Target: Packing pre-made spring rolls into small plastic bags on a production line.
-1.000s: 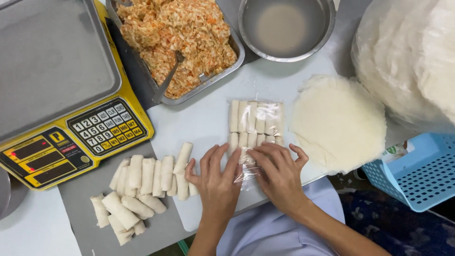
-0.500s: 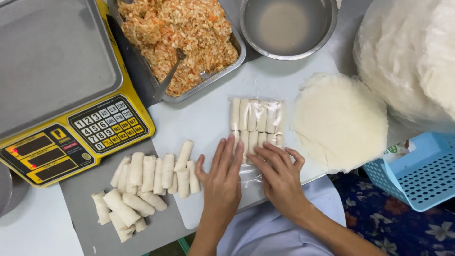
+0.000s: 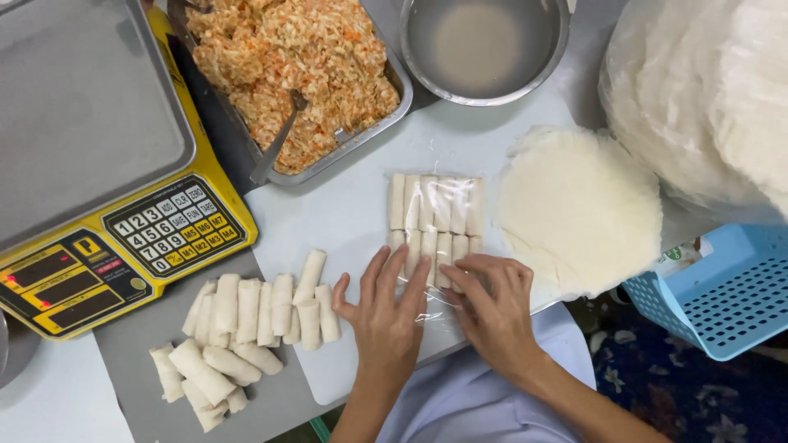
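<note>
From up here I see my left hand (image 3: 386,316) lying flat with its fingers spread, the fingertips pressing on the near edge of the clear bag of spring rolls (image 3: 435,217), while my right hand (image 3: 492,308) has its fingers curled and pressed down on the loose open end of the plastic; neither grip is pinching a roll as far as I can tell. The bag lies on the white cutting board (image 3: 345,213) in the middle of the desk, between the loose pile of rolls (image 3: 246,328) on the grey mat and the stack of round wrappers (image 3: 579,205). My worry is the thin film: if I push too hard with the flat left hand, I judge the soft rolls could be squashed or split and leak filling. If the right hand drags the open end sideways, the two neat rows inside may slide out of line or slip out of the mouth. The wrapper stack sits just beside my right wrist, so a careless sweep could crease or tear the top sheet. The metal bowl of cloudy water (image 3: 484,45) and the tray of filling (image 3: 295,78) are well apart, so I see little risk there, and the yellow scale (image 3: 107,205) looks safe too
</note>
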